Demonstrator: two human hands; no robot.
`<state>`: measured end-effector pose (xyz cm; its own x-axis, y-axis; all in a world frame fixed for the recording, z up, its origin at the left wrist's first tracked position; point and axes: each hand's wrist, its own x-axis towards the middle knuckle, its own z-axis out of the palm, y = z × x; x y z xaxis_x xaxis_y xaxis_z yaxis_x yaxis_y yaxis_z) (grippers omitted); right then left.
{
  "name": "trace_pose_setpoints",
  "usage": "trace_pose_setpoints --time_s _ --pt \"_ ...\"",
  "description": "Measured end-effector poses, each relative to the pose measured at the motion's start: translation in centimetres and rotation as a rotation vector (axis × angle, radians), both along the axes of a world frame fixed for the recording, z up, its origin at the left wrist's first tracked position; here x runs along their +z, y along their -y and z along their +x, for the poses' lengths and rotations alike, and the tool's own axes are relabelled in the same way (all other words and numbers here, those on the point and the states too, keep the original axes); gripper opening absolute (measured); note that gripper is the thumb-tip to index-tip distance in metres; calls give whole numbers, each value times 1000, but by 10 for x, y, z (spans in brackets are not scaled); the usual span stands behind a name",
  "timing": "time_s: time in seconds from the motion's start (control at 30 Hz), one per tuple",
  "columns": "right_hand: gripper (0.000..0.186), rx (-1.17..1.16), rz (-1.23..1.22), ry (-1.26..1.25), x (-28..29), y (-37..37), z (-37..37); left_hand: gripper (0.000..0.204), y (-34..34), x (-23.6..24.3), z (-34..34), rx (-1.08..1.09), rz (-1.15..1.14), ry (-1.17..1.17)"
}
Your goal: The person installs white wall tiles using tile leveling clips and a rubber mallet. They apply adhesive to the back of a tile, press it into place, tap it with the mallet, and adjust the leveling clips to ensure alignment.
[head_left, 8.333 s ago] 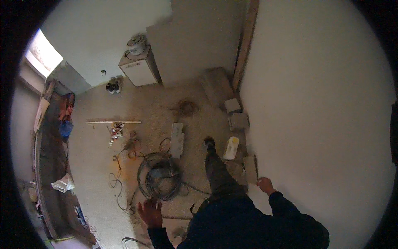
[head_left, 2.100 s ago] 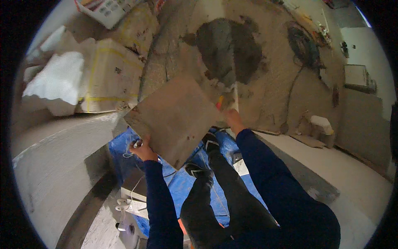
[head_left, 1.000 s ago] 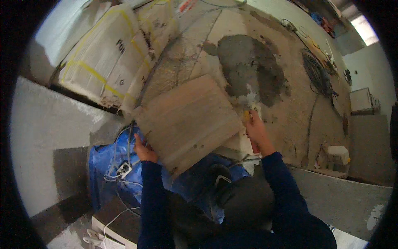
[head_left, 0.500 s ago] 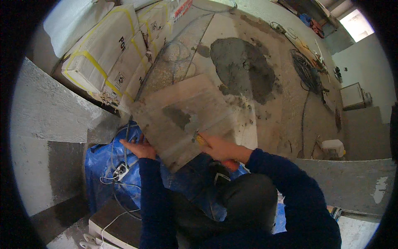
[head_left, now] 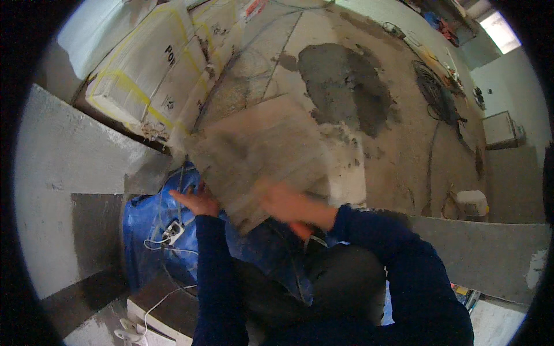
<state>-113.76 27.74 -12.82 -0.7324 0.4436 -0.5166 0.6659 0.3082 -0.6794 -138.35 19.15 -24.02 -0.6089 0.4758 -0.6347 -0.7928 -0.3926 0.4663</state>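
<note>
My left hand (head_left: pixel 198 202) supports a square grey-beige tile (head_left: pixel 259 144) at its lower-left edge, fingers spread and partly hidden beneath it. Across the tile's lower part reaches my right hand (head_left: pixel 280 205), blurred by motion and wrapped round a red-handled tool (head_left: pixel 301 229); its working end is too smeared to make out. A faint dark smudge shows on the tile's surface. My bent dark-clad legs are below, over a blue tarp (head_left: pixel 144 219) with a white power strip (head_left: pixel 173 233) and cords.
Beyond the tile, a dark patch of mortar (head_left: pixel 343 83) lies on the floor. Taped cartons (head_left: pixel 138 86) stand at left, above a grey ledge (head_left: pixel 92 150). At right are a cable coil (head_left: pixel 427 86), a white container (head_left: pixel 470 205) and a concrete edge (head_left: pixel 479 236) beside me.
Since a second ago my right hand has swung leftward from the tile's right side to over its lower part, tool in hand, and a dark smudge has appeared on the tile.
</note>
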Motion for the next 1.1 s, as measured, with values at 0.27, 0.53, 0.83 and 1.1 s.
trace_pose_setpoints --time_s 0.27,0.53,0.83,1.1 --pt "47 115 441 52 -11 8 113 124 4 -20 -10 37 54 119" --pt "51 -17 711 60 -54 -78 15 124 3 -19 -5 -44 93 148" --pt "58 -469 714 -177 -79 -127 105 124 7 -30 -10 -101 63 143" --pt "26 -1505 -90 -469 -81 -201 326 111 -2 -4 -8 -50 -99 113"
